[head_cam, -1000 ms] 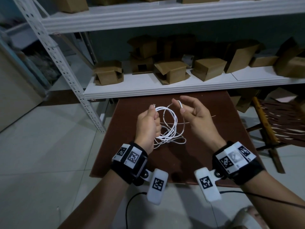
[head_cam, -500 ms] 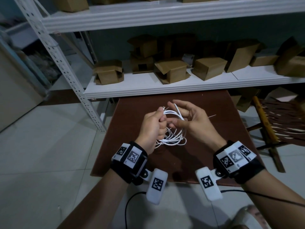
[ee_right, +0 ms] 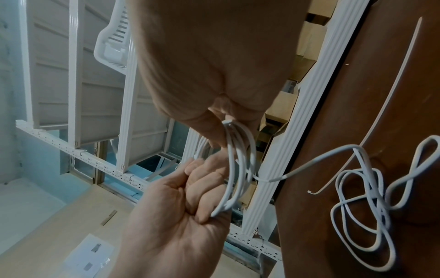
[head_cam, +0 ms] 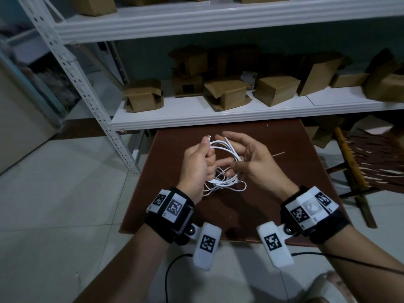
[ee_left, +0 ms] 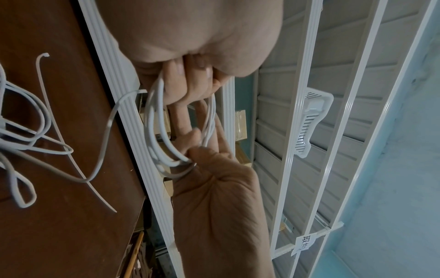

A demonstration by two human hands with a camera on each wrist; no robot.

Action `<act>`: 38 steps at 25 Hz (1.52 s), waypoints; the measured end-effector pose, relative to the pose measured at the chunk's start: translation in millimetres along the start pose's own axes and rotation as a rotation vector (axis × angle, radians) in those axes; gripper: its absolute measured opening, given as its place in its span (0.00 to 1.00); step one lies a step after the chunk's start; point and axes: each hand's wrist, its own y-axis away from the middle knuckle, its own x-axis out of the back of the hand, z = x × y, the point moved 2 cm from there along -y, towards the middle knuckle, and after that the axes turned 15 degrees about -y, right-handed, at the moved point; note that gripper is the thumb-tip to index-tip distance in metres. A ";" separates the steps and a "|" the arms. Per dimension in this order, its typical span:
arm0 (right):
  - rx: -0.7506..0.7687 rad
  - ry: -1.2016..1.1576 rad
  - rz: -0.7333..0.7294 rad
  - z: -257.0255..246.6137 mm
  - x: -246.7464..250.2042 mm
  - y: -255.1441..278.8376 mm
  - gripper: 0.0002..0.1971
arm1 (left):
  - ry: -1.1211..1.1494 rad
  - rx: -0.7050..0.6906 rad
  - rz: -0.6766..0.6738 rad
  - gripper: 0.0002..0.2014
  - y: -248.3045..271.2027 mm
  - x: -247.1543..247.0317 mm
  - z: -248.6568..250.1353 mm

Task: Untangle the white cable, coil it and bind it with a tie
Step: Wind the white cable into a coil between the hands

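The white cable [head_cam: 220,149] is held above the brown table [head_cam: 284,193], partly gathered into loops. My left hand [head_cam: 197,162] grips one side of the loops in a fist, and a plug [head_cam: 208,136] sticks up above its thumb. My right hand [head_cam: 251,158] is at the other side of the loops. Its fingers are spread and its thumb holds the strands [ee_left: 188,161] against them. The uncoiled, tangled length [head_cam: 227,185] hangs down onto the table. A thin white tie [head_cam: 278,154] lies on the table to the right of my right hand, also seen as the tie [ee_right: 393,84].
A white metal shelf [head_cam: 218,119] with several cardboard boxes [head_cam: 227,92] runs just behind the table. A slanted shelf post [head_cam: 91,88] stands at the left. A wooden slatted rack [head_cam: 360,167] stands to the right of the table. The floor is tiled.
The hands were apart, the right pinching a cable end. They have come together, and the right fingers now sit in the loops that the left hand grips.
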 end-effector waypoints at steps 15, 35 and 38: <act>0.069 0.237 -0.002 -3.7 -1.8 7.8 0.34 | -0.497 -0.104 0.086 0.19 -4.7 1.4 -6.0; -0.079 0.061 0.013 4.3 -4.4 3.9 0.14 | -0.352 0.015 0.002 0.13 -0.6 -7.4 -6.3; -0.111 0.093 0.089 3.9 -2.0 4.6 0.14 | -0.361 0.028 -0.101 0.14 -1.2 -9.5 -9.6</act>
